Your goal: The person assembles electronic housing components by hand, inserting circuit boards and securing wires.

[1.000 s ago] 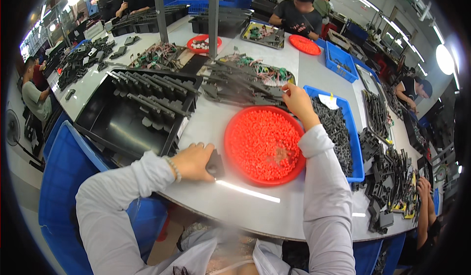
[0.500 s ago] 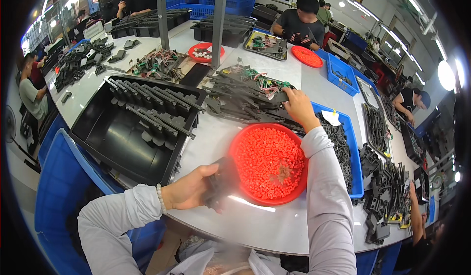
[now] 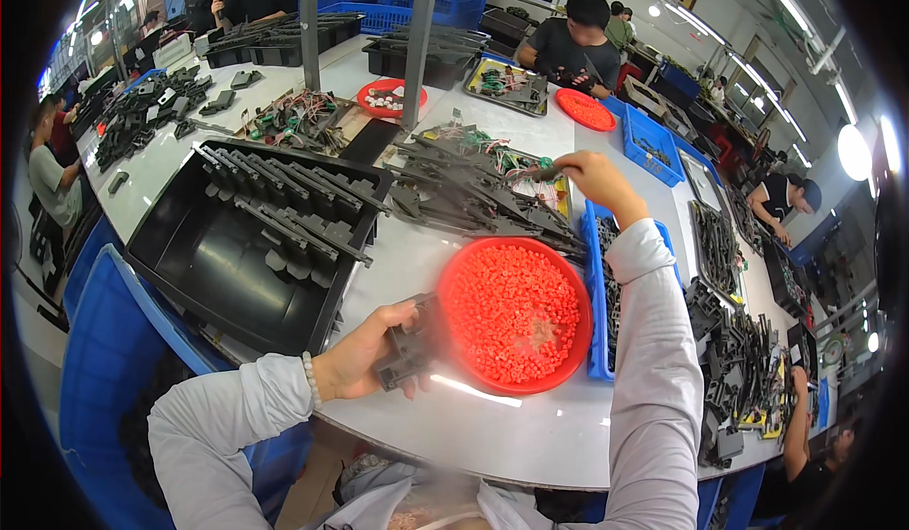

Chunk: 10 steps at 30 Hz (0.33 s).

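In front of me, left of the red bowl, my left hand (image 3: 365, 352) grips a dark grey moulded plastic part (image 3: 409, 348); its edges are slightly blurred. My right hand (image 3: 602, 185) reaches past the bowl with its thumb and fingers pinched on the end of another dark grey plastic piece (image 3: 546, 173), at the right side of a heap of long dark plastic parts (image 3: 473, 185) with thin wires and green bits among them. Small red plastic pieces fill the red bowl (image 3: 453, 355) between my arms.
A black bin (image 3: 218, 270) with long dark parts in rows stands at the left. Right of the bowl, a blue tray (image 3: 597, 341) is partly behind my right forearm. A metal post (image 3: 418, 52) rises beyond the heap. Across the table, a person (image 3: 579, 43) works near a red dish (image 3: 585, 110).
My right hand has drawn slightly right and its fingers have closed on the dark piece. The part in my left hand has turned and shows more sharply. The whole view has shifted a little.
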Available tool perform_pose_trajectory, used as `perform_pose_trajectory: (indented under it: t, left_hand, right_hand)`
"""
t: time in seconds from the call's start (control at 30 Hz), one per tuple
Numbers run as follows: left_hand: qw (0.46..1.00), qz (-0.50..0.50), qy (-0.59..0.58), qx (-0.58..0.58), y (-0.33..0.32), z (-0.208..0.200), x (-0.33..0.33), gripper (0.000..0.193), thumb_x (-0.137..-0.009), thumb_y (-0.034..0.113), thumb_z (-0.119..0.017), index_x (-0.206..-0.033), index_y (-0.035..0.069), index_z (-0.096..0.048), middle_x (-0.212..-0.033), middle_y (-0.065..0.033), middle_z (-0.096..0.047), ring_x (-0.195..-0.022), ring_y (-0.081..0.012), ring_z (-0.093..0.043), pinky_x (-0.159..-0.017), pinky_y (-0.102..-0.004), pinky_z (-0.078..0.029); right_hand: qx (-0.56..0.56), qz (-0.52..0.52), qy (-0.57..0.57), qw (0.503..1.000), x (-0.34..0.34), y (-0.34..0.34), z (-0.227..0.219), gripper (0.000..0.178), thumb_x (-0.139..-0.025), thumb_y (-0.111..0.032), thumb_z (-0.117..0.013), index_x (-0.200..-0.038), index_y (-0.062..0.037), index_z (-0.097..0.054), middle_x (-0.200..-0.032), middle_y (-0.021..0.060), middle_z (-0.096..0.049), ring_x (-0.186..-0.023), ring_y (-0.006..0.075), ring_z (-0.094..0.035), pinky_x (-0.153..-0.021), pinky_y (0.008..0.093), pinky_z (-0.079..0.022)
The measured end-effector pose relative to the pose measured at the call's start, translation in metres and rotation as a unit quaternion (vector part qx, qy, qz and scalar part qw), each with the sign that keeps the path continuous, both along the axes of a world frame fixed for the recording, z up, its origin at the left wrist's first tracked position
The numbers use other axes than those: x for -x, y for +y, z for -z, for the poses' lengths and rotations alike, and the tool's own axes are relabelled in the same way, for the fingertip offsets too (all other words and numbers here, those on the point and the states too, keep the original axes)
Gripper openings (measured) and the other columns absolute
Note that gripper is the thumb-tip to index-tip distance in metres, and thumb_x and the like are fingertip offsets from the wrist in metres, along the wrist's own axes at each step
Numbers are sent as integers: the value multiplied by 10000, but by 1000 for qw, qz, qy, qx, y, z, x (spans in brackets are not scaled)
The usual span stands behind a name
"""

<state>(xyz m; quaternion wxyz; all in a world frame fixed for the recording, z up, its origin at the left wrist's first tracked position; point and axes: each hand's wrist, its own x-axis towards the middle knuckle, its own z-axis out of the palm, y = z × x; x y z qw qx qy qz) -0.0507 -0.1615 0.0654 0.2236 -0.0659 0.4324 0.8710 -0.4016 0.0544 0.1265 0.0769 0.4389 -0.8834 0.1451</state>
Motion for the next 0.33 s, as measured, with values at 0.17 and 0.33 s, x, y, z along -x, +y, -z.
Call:
perform_pose_trajectory:
  t: [0.17,0.33]
  left_hand:
    - [1000,9,2,1,-1,-3,-2,601,-877,570,-344,-1177,64,-465,-1152,-217,-535,-747,-288,-631,-578,-358,-541]
    - [1000,9,-7,-3,0,-6,-1,593,-877,569,-347,-1179,74,-469,-1157,-216,-533,-768,-301,-630,-597,-367,-540]
  right_hand:
    - [3,-43,-66,997,-8,6,26,240,-756,-77,-579,-975,-52,-676,-914,138,-670,-811,271,-635,-744,343,-487]
    - [-87,31,-152,984,-9,17,44,319,-673,-62,-585,-974,-73,-690,-959,140,-668,-924,247,-625,-854,322,-461]
